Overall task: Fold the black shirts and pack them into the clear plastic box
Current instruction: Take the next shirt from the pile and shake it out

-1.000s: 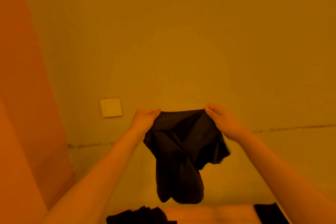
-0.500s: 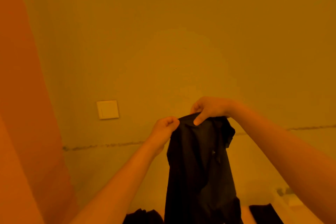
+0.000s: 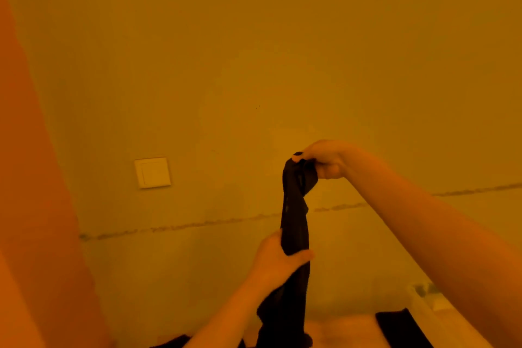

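Black shirt (image 3: 293,223) hanging before yellow wall (image 3: 254,51), wall switch (image 3: 152,172) left

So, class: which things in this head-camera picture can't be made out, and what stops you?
- Black shirt: its lower end runs off the bottom edge; the left hand covers its middle, the right hand its top.
- Dark cloth: cut by the bottom edge.
- Pale object beside the right forearm: blurred, partly hidden.

The black shirt (image 3: 293,223) you hold runs off the bottom edge; your left hand (image 3: 278,258) hides its middle.
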Motion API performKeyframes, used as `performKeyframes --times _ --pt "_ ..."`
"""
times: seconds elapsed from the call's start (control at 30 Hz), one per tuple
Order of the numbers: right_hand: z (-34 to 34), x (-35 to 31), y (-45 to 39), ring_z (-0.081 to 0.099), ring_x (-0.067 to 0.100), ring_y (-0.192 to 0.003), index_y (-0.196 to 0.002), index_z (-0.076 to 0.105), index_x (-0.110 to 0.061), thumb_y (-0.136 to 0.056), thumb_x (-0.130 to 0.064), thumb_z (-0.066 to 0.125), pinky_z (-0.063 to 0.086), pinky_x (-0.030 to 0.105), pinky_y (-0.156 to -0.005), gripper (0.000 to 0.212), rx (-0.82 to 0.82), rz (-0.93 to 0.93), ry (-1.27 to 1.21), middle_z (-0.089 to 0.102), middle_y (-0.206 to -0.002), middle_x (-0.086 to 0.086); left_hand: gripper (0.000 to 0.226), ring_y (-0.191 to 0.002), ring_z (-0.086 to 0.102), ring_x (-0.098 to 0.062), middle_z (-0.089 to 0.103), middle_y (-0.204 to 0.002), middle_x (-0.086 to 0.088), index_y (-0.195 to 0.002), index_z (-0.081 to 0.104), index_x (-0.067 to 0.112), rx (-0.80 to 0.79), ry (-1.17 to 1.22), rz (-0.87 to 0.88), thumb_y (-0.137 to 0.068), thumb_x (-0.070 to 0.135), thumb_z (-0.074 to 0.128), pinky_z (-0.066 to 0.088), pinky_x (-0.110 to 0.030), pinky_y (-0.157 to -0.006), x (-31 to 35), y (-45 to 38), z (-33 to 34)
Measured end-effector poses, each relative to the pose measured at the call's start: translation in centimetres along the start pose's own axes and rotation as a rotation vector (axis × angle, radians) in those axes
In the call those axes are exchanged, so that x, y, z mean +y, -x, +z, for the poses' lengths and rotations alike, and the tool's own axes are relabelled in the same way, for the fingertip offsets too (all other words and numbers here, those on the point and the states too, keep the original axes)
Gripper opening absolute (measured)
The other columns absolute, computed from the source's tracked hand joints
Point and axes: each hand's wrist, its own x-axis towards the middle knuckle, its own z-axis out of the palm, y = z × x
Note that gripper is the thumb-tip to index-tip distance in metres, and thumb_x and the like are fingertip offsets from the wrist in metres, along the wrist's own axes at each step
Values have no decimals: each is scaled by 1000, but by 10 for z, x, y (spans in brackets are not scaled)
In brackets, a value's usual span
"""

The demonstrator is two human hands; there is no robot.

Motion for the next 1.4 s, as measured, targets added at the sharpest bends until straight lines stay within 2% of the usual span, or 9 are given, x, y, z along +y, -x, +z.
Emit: performKeyframes --times 0.13,0.27,0.53,0.67,0.8,0.83,1.07,1.23,1.4 --pt "-14 0 -5 60 21 -57 -71 49 0 -94 5 45 50 26 -41 24 229 -30 99 55 -75 12 18 -92 66 -9 67 -97 7 -104 65 19 51 2 -16 -86 16 64 53 -16 -73 -11 -3 -23" --pt "-38 6 -6 56 21 -79 -89 53 -4 -95 1 46 51 30 -65 11 370 -73 169 55 -85 9 12 -57 61 0 67 -64 8 -79 65 14 73 39 -16 -87 5 61 47 -15 -55 -7 -6 -68" --pt "-57 33 13 66 21 -72 -89 61 -1 -93 -14 49 55 24 -52 18 23 -44 -229 65 -81 13 21 -53 58 -7 65 -55 6 -71 66 15 245 157 41 -90 14 59 43 -21 -51 30 -25 -122" --pt "-70 51 14 71 17 -69 -79 73 2 -25 -11 96 55 22 -54 61 -108 -131 -379 72 -79 13 18 -44 56 -7 63 -51 3 -71 64 13 125 116 -13 -88 14 60 41 -16 -41 57 -30 -143" --pt "-70 54 16 60 9 -40 -89 60 0 -88 2 56 47 14 -39 5 115 -53 -537 65 -54 9 15 -49 61 -7 66 -57 2 -72 65 13 6 -52 -50 -87 10 62 48 -17 -46 70 -38 -162" --pt "-73 57 13 55 7 -35 -88 60 -3 -95 -4 45 44 13 -34 16 166 -19 -486 62 -50 6 14 -53 63 -8 68 -61 1 -75 66 12 -5 -64 -54 -88 10 61 50 -19 -50 71 -40 -164" --pt "-74 72 17 52 10 -30 -76 52 -10 -95 -23 53 40 14 -32 23 288 130 60 54 -54 6 18 -58 66 -5 70 -66 5 -82 67 16 -5 64 19 -93 21 54 50 -16 -51 98 -45 -140" --pt "-64 72 20 62 13 -72 -89 64 -10 -90 -39 57 46 23 -58 30 258 63 525 64 -79 3 15 -66 67 -7 70 -73 4 -80 70 18 -113 -108 34 -89 26 61 53 -18 -57 123 -45 -119" --pt "-11 48 29 56 6 -113 -118 56 -29 -85 -23 65 44 26 -92 35 -106 -463 244 62 -117 -10 16 -61 62 -4 66 -64 6 -70 68 20 -132 -171 95 -85 26 66 46 -16 -54 136 -48 -102"
